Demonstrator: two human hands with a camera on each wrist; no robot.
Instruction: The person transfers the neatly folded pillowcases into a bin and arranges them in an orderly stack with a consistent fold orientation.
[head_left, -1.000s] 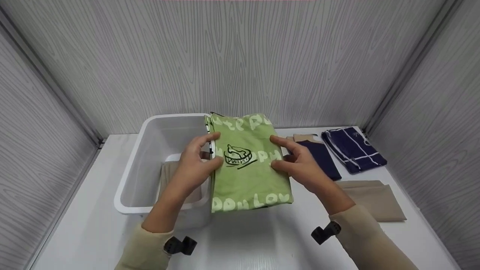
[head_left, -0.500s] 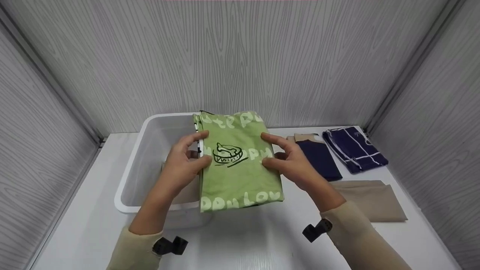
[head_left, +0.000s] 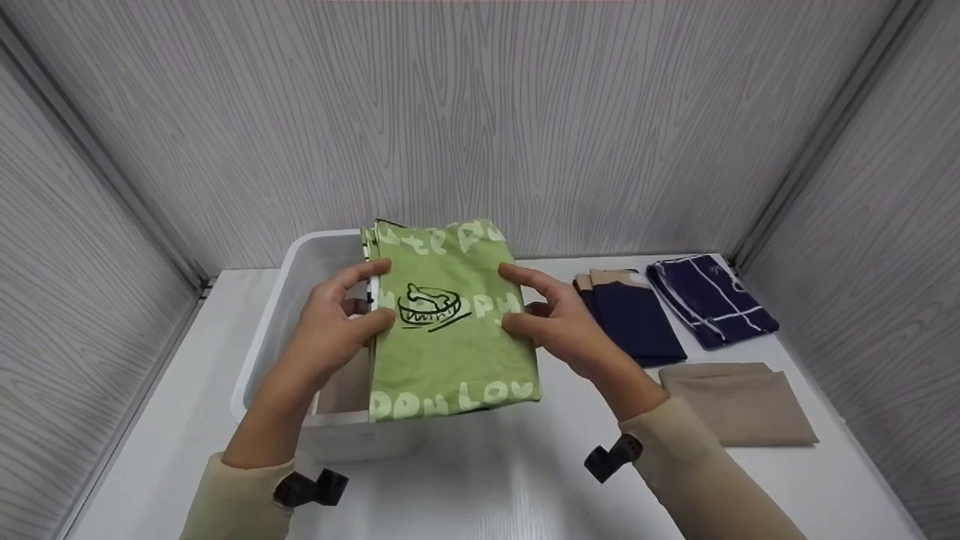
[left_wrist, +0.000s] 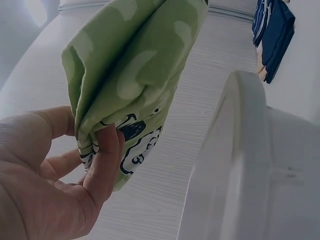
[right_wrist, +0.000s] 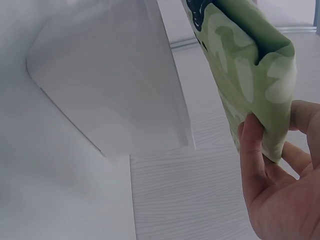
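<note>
A folded green cloth (head_left: 442,352) with pale lettering and a black line drawing is held flat between both hands. My left hand (head_left: 334,326) pinches its left edge, thumb on top and other fingers underneath. On the opposite edge my right hand (head_left: 559,319) pinches it the same way. The wrist views show the folded layers of the green cloth (left_wrist: 140,65) gripped between thumb and fingers. Partly beneath the cloth stands a white plastic bin (head_left: 259,360), its right side hidden. A beige folded cloth (head_left: 345,386) lies inside the bin, mostly covered from sight.
On the white table (head_left: 487,480) to the right lie a navy-and-tan folded cloth (head_left: 637,319), a navy folded cloth with white lines (head_left: 712,300) and a beige folded cloth (head_left: 742,405). Grey wood-grain panels (head_left: 480,112) enclose the table at the back and sides.
Both hands have moved left with the green cloth, so it now covers more of the bin's opening. The grip looks the same, and the cloths at the right have stayed put.
</note>
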